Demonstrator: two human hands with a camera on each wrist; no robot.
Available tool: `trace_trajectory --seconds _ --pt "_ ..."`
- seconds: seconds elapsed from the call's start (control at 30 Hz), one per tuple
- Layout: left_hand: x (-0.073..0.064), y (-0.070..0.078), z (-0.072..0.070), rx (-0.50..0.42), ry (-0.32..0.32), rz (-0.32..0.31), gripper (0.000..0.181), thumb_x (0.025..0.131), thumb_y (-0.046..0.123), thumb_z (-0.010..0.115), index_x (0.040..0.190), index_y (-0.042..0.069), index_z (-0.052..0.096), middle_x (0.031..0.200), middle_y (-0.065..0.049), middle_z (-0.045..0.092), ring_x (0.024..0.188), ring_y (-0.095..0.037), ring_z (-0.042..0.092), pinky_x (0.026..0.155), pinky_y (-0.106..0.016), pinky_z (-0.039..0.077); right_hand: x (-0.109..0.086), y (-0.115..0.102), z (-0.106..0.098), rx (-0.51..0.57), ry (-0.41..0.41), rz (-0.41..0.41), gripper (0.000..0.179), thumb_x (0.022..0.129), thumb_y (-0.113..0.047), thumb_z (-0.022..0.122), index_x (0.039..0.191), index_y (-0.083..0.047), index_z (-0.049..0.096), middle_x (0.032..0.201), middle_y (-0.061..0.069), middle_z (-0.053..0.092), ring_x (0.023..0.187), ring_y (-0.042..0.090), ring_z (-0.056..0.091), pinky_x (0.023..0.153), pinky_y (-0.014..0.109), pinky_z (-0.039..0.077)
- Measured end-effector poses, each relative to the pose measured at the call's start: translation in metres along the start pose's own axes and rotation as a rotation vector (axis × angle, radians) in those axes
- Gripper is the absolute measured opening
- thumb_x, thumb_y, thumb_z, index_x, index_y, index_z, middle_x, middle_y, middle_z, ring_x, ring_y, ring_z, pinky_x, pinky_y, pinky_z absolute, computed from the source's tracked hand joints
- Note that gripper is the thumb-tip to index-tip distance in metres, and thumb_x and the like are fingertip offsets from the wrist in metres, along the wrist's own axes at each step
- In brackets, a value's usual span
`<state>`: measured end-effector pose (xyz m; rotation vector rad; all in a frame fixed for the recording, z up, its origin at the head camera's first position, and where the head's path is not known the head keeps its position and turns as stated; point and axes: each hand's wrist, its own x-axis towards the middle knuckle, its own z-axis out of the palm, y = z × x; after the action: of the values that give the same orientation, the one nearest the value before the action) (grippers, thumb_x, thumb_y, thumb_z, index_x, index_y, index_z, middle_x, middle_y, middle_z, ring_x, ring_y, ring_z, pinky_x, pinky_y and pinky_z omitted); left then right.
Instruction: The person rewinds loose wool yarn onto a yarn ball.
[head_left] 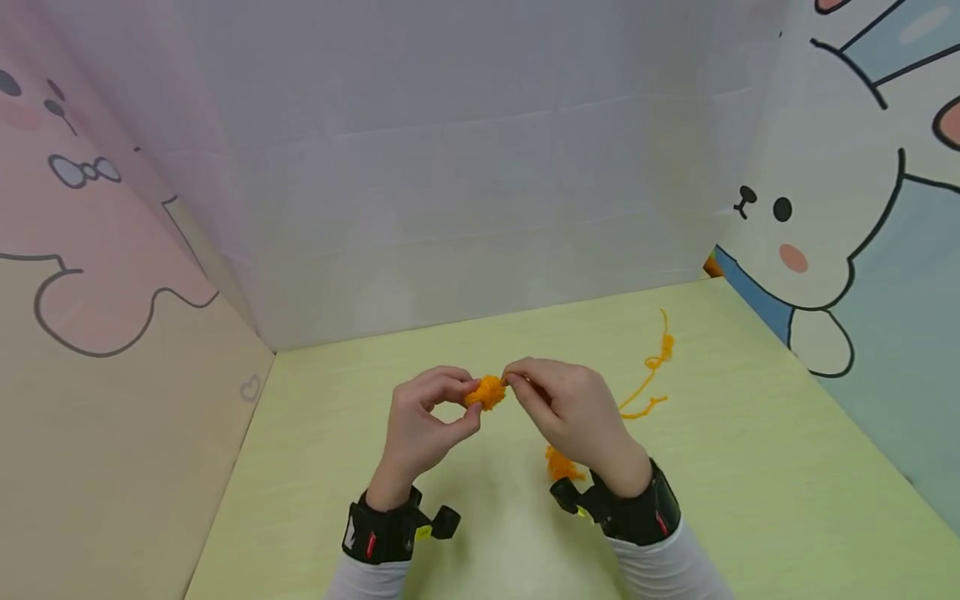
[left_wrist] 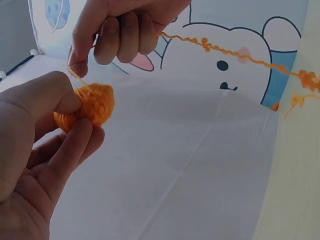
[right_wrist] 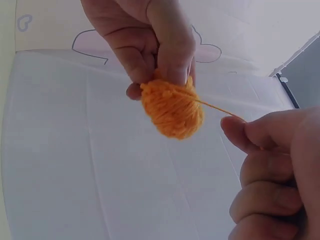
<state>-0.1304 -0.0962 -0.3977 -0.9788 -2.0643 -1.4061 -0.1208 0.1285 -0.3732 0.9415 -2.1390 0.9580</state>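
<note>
A small ball of orange yarn (head_left: pixel 487 392) is held up above the table between the thumb and fingers of my left hand (head_left: pixel 427 421). The right wrist view shows the yarn ball (right_wrist: pixel 172 112) with its strands wound side by side. My right hand (head_left: pixel 573 408) pinches the yarn strand (right_wrist: pixel 215 106) between thumb and forefinger, just right of the ball. The strand runs taut from ball to fingertips. Beyond the right hand, a kinked length of yarn (left_wrist: pixel 230 51) trails off in the left wrist view. The right hand's other fingers are curled.
A loose tangle of orange yarn (head_left: pixel 562 464) lies on the pale yellow table (head_left: pixel 337 400), partly behind the right wrist. Knotted loose yarn (head_left: pixel 655 363) stretches toward the back right. Cloth walls with cartoon animals (head_left: pixel 810 217) enclose the table at the back and sides.
</note>
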Motion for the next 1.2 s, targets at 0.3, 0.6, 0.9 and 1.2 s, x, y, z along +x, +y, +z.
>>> trace_trajectory --seconds 0.3,0.6,0.9,1.2 --pt "-0.001 0.003 -0.001 -0.096 -0.13 0.064 0.03 0.068 -0.013 0.078 0.092 0.005 0.074 0.096 -0.01 0.069 0.076 -0.015 0.066 0.064 -0.031 0.062 0.002 0.002 0.001 -0.012 -0.017 0.028 0.01 0.095 -0.016 0.064 0.101 -0.015 0.073 0.08 -0.009 0.065 0.054 0.004 0.039 0.046 0.024 0.041" --pt "-0.003 0.001 -0.003 -0.255 -0.12 0.147 0.033 0.065 -0.022 0.074 0.093 -0.003 0.071 0.097 -0.019 0.068 0.079 -0.023 0.065 0.066 -0.031 0.062 0.001 0.001 0.009 0.032 -0.189 0.151 0.014 0.098 -0.022 0.062 0.105 -0.021 0.074 0.087 -0.013 0.068 0.057 0.004 0.045 0.054 0.024 0.048" --pt "-0.003 0.001 0.0 -0.262 0.195 -0.003 0.026 0.075 -0.02 0.07 0.1 -0.011 0.068 0.104 -0.019 0.068 0.089 -0.027 0.067 0.074 -0.027 0.061 0.002 -0.005 0.026 -0.057 -0.386 0.149 0.015 0.098 -0.033 0.062 0.093 -0.023 0.072 0.065 -0.015 0.054 0.058 0.005 0.048 0.053 0.024 0.046" --pt "0.0 -0.001 0.003 -0.084 0.321 -0.181 0.025 0.077 -0.014 0.074 0.1 -0.004 0.073 0.1 -0.017 0.068 0.086 -0.025 0.068 0.074 -0.026 0.061 0.0 -0.006 0.025 -0.076 -0.389 0.079 0.014 0.099 -0.029 0.06 0.101 -0.022 0.073 0.076 -0.017 0.061 0.059 0.002 0.048 0.055 0.022 0.047"
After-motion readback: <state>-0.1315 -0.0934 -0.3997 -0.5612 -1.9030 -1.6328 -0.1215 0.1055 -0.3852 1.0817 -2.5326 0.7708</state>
